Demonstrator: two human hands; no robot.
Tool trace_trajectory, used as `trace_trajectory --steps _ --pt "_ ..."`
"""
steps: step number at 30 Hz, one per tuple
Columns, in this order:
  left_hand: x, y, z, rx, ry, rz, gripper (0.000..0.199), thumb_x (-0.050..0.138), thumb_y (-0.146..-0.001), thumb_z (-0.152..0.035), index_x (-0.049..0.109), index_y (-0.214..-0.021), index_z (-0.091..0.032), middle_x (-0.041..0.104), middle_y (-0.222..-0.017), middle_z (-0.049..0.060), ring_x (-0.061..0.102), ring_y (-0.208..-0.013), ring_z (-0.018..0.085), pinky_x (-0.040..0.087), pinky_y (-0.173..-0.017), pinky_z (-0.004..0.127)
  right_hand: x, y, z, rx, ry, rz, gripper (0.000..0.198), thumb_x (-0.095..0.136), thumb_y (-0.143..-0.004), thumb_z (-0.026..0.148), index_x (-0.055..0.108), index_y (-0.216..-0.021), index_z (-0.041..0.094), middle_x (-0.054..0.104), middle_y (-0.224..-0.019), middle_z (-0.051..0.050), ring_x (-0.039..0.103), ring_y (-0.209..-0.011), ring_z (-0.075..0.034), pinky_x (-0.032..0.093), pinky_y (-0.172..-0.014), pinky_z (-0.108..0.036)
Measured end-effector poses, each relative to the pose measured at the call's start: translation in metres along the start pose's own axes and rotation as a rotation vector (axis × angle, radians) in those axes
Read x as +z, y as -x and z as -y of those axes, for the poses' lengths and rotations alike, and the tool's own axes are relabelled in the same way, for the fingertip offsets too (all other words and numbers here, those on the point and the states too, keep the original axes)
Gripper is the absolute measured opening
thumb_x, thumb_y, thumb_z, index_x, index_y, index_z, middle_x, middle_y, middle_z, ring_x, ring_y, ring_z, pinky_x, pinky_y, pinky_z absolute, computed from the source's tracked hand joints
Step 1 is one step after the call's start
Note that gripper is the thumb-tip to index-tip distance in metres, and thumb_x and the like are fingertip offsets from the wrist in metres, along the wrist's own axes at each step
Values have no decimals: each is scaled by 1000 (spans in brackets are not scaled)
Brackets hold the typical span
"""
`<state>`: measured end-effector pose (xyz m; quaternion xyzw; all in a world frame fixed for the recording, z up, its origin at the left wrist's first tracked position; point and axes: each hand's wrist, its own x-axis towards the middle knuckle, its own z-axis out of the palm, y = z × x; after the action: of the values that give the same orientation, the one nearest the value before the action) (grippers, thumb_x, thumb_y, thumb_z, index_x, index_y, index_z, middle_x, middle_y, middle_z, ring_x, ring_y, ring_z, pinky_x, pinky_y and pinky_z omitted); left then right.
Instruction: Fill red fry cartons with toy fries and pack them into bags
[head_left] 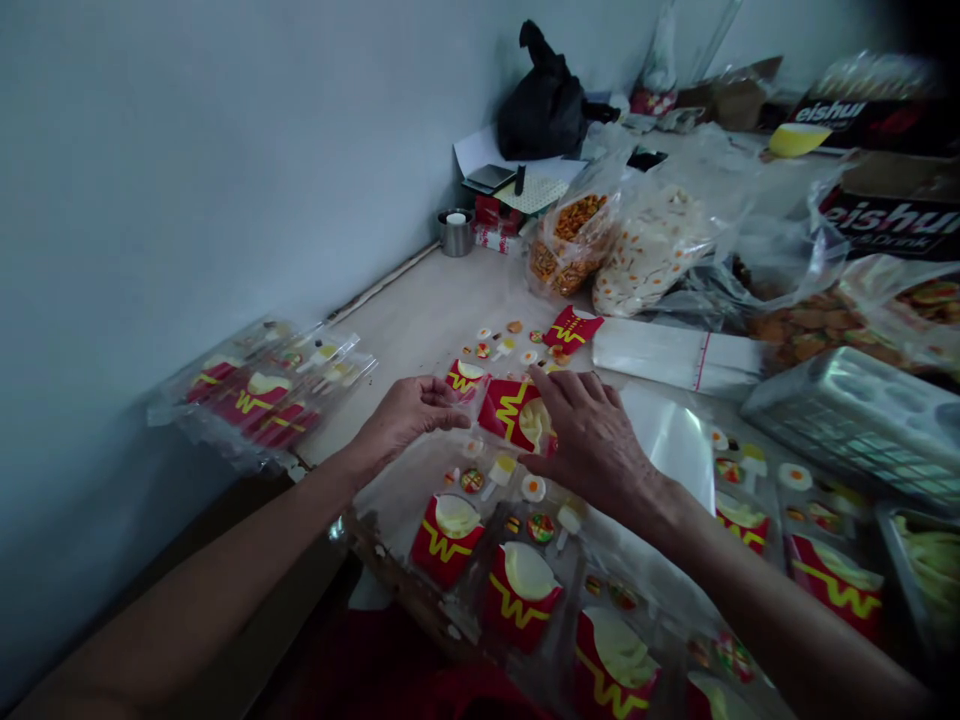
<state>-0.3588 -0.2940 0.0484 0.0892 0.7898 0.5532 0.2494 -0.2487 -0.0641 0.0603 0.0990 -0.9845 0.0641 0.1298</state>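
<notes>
A red toy fries carton [496, 408] with a yellow zigzag mark and pale fries lies sideways between my hands. My right hand [596, 435] grips its fries end, thumb on the near side and fingers on the far side. My left hand [409, 418] is closed in a pinch at the left, on what looks like the edge of a clear plastic bag; its fingertips partly hide this. Just beyond them lies another red carton [463, 376]. Closer to me, a row of packed cartons [448, 540] lies in clear plastic with small toy foods, such as a fried egg [533, 488].
Finished-looking clear packs [259, 395] are stacked at the left table edge by the wall. Flat clear bags [660, 350], filled plastic sacks [645, 250], a plastic basket [862, 420] and a metal tray [892, 530] stand right. A steel cup [455, 238] stands at the back.
</notes>
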Motion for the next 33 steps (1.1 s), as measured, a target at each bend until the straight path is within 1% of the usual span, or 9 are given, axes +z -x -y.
trace_trajectory --steps 5,12,17,20,22,24,28,30,33 --pt "-1 -14 3 77 18 26 44 92 -54 -33 69 -88 -16 70 -80 -1 62 -72 12 48 -70 26 17 -2 3 50 -61 46 95 82 -69 40 40 -150 13 56 -137 -19 48 -122 -39 39 -101 -52" --pt "-15 -24 15 -70 -92 145 56 93 -52 -33 75 -102 -17 70 -75 -1 62 -69 13 47 -67 26 24 -8 -14 -196 -231 255 92 84 -64 37 47 -147 18 57 -139 -14 49 -124 -34 39 -102 -50" --pt "-18 -35 18 -24 -179 445 33 85 -67 -36 79 -95 -21 77 -95 3 67 -84 17 49 -79 28 26 -14 -9 -253 -168 290 95 86 -63 43 49 -146 16 58 -136 -17 50 -120 -35 40 -100 -50" --pt "-8 -46 3 53 -265 631 38 80 -69 -26 77 -107 -23 78 -94 2 69 -82 17 50 -78 28 30 -11 9 -229 -123 286 94 84 -63 51 51 -142 12 61 -128 -18 52 -114 -36 42 -96 -50" --pt "3 -49 -12 163 -369 660 47 76 -73 -21 73 -119 -23 78 -93 2 70 -82 18 51 -77 28 34 -6 22 -151 -123 259 95 80 -67 58 50 -143 9 63 -125 -19 53 -113 -38 43 -96 -51" --pt "13 -44 -24 368 -540 505 52 72 -76 -18 68 -128 -24 77 -103 3 70 -92 19 52 -83 30 38 0 30 -12 -141 206 101 75 -72 64 42 -148 6 62 -127 -21 53 -115 -39 43 -96 -51" --pt "26 -14 -20 726 -843 -97 41 65 -88 -23 65 -129 -23 70 -127 9 63 -116 24 48 -102 40 38 23 29 176 -136 146 118 79 -68 68 28 -155 6 57 -135 -24 51 -121 -40 42 -99 -50" --pt "30 2 -3 769 -921 -182 39 64 -88 -28 66 -126 -20 69 -125 10 61 -116 26 47 -104 43 34 38 25 217 -69 188 119 85 -61 64 34 -152 8 57 -135 -24 50 -123 -41 42 -98 -50" --pt "38 16 22 742 -1003 -102 44 68 -81 -33 67 -122 -15 67 -120 12 60 -113 28 49 -104 42 28 57 26 300 8 284 98 86 -64 59 48 -141 12 59 -132 -22 52 -119 -39 43 -92 -48"
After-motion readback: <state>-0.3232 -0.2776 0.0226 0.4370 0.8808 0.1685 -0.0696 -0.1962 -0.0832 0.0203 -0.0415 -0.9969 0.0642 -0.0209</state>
